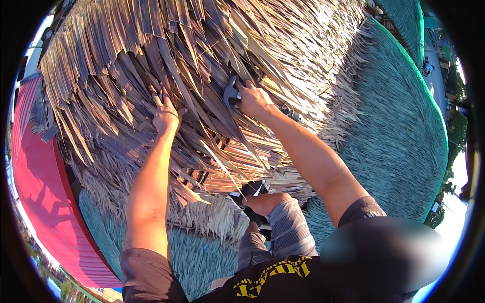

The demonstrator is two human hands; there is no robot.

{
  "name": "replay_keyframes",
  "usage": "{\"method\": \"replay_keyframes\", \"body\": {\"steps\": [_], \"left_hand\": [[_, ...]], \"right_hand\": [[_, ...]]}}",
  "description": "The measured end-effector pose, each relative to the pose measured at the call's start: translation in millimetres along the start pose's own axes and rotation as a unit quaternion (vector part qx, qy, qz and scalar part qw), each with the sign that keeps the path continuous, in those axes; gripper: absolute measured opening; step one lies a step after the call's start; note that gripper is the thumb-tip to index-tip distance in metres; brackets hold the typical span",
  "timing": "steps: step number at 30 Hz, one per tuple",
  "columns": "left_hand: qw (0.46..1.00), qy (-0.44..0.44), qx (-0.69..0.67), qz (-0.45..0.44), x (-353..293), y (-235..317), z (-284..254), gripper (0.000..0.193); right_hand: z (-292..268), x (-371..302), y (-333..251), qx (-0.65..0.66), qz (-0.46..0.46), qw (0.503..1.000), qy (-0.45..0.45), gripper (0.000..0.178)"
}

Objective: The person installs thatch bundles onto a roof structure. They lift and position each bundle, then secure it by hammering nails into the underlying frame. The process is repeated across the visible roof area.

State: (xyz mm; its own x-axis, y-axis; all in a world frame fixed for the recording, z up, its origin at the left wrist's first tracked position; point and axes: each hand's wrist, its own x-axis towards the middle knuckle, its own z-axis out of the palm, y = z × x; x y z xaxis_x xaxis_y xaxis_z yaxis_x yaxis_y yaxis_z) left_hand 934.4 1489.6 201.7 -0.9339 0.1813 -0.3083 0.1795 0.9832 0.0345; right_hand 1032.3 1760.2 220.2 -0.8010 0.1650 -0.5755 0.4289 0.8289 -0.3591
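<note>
"Where's the hammer [232,95]?"
"In the right hand [256,102], fingers curled round it, over the dry thatch [113,65]"
"And the left hand [165,115]?"
"Spread wide on that thatch, grasping nothing visible, with the hammer off to its right"

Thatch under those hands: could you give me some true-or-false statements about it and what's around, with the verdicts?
1. The right hand holds a hammer. True.
2. The left hand holds a hammer too. False: it holds no tool; its fingers are spread on the brown thatch.
3. Green thatch shows at the picture's right. True.
4. The smooth-edged roof at the picture's left is blue. False: it is red.
5. The person wears shorts. True.
</note>
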Motion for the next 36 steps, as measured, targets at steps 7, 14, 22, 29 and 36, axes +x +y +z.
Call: {"method": "replay_keyframes", "body": {"steps": [7, 14, 22, 29, 36], "left_hand": [[1.000, -0.018, -0.015, 0.020, -5.0, -6.4, -0.1, 0.107], [0.981, 0.137, -0.091, 0.104, -26.2, -15.9, 15.6, 0.111], [0.987, 0.139, -0.050, 0.066, -30.1, -12.1, 18.8, 0.103], [0.993, 0.095, -0.046, 0.043, -23.9, -16.2, 27.2, 0.101], [0.920, 0.300, -0.220, 0.124, -52.8, -45.0, 36.7, 0.044]], "right_hand": [[-15.0, -0.8, 2.5, -0.026, -0.052, 0.998, 0.036, 0.048], [-1.7, -10.2, -9.3, -0.008, -0.015, 0.997, 0.080, 0.050], [4.6, -14.9, -5.2, 0.020, -0.080, 0.976, 0.199, 0.050], [33.9, -57.2, 12.7, 0.135, 0.037, 0.940, 0.311, 0.033], [73.1, -83.9, 27.5, 0.056, -0.110, 0.969, 0.214, 0.046]]}}
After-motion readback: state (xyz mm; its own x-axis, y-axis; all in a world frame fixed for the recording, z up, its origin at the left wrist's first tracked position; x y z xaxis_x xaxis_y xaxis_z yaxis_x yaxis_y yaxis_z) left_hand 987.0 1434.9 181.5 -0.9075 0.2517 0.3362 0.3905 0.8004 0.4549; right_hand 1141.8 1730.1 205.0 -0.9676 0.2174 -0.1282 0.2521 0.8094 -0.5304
